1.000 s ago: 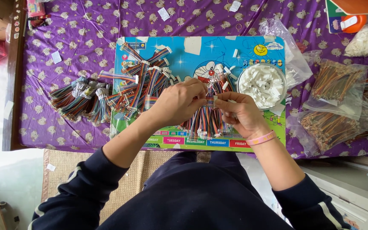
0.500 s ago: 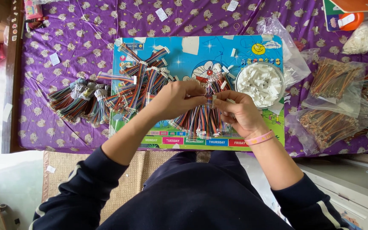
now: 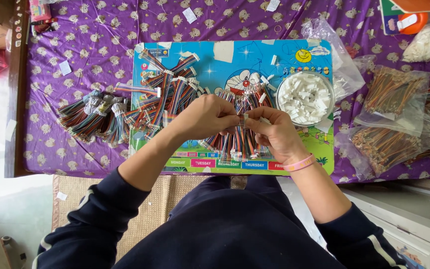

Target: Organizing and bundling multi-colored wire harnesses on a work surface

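Centrally, left hand (image 3: 207, 117) and right hand (image 3: 273, 133) pinch a small white connector (image 3: 245, 119) over the blue cartoon board (image 3: 225, 55); clear bags of ribbon wires (image 3: 391, 119) lie right, bowl of white connectors (image 3: 304, 97) just beside.

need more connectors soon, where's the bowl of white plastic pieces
In the head view the bowl of white pieces sits on the blue board, just up and right of the right hand, beside the clear bags.

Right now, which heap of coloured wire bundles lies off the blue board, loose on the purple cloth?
The heap of wire bundles left of the blue board. It lies unbagged on the cloth, while the others sit on the board or in clear bags at right.
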